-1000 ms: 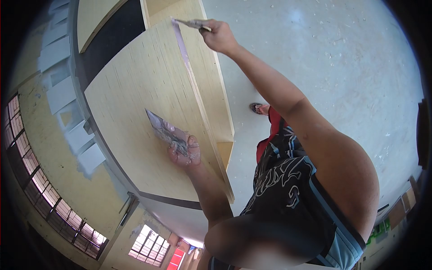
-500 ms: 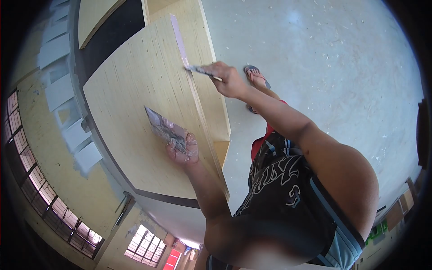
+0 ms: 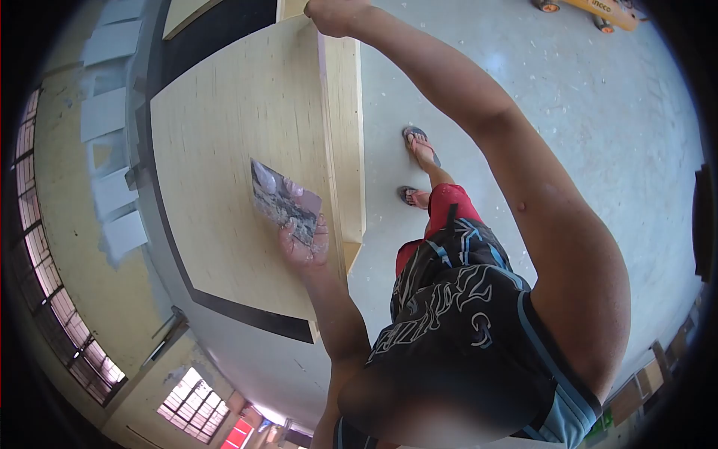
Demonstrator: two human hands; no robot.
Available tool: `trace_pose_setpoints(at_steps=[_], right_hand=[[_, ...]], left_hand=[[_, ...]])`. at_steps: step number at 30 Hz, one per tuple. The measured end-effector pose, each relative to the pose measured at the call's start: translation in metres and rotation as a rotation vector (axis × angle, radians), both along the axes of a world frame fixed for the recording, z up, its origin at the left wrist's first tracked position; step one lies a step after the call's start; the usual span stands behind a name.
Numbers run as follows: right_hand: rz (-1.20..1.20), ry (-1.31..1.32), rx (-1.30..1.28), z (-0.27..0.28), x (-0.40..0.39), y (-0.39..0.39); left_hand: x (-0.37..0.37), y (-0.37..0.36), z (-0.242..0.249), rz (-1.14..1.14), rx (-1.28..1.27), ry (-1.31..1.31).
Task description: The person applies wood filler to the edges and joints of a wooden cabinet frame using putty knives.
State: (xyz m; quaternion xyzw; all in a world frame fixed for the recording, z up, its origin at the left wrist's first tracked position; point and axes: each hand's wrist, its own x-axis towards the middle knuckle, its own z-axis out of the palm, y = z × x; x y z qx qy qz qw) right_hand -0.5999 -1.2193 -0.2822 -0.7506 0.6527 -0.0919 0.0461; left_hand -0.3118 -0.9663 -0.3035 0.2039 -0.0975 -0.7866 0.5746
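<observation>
My left hand (image 3: 305, 243) grips a flat, putty-smeared plate (image 3: 288, 200) with a pointed corner, held above a pale wooden panel (image 3: 224, 157). At the top edge of the view, my right hand (image 3: 338, 16) is closed at the panel's far corner. The putty knife seen in it earlier is almost wholly cut off or hidden now. Pinkish putty (image 3: 322, 56) lies in a narrow strip along the panel's right edge, just below my right hand.
The panel rests over a dark-edged table (image 3: 254, 318). A wooden frame (image 3: 348, 127) extends along its right side. My sandalled feet (image 3: 420, 146) are on the grey floor (image 3: 486, 75). An orange wheeled machine (image 3: 598, 10) is at top right; white sheets (image 3: 105, 116) line the left side.
My right hand has moved up the view along the panel edge, taking the putty knife nearly out of sight. My left hand still holds the plate. The view has shifted, bringing the orange machine in.
</observation>
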Motion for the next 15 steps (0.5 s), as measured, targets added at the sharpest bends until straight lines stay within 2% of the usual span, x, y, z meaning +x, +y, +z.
trace_pose_setpoints(at_steps=[2,5,6,8,9,11,12,13,15], right_hand=[[0.047,-0.002,0.075,0.013,0.012,0.0],[0.145,-0.069,0.231,0.022,0.025,0.046],[0.17,-0.058,0.251,0.007,0.022,0.075],[0.203,-0.266,0.288,0.001,0.005,0.127],[0.173,-0.495,0.282,0.001,-0.006,0.146],[0.137,-0.92,0.264,-0.003,-0.027,0.182],[0.115,-1.117,0.24,-0.001,-0.034,0.198],[0.129,-1.094,0.243,0.015,-0.038,0.211],[0.331,-0.993,-0.061,0.06,-0.055,0.228]], left_hand=[[0.016,0.002,-0.01,0.128,0.149,-0.206],[0.009,0.017,0.002,0.187,0.161,-0.212],[0.001,0.033,0.005,0.205,0.151,-0.188],[-0.015,0.047,0.02,0.192,0.13,-0.298],[-0.022,0.045,0.026,0.22,0.133,-0.276],[-0.041,0.037,0.036,0.199,0.134,-0.445],[-0.052,0.036,0.043,0.221,0.143,-0.423],[-0.066,0.03,0.052,0.228,0.07,-0.501],[-0.092,0.018,0.067,0.221,-0.017,-0.566]])
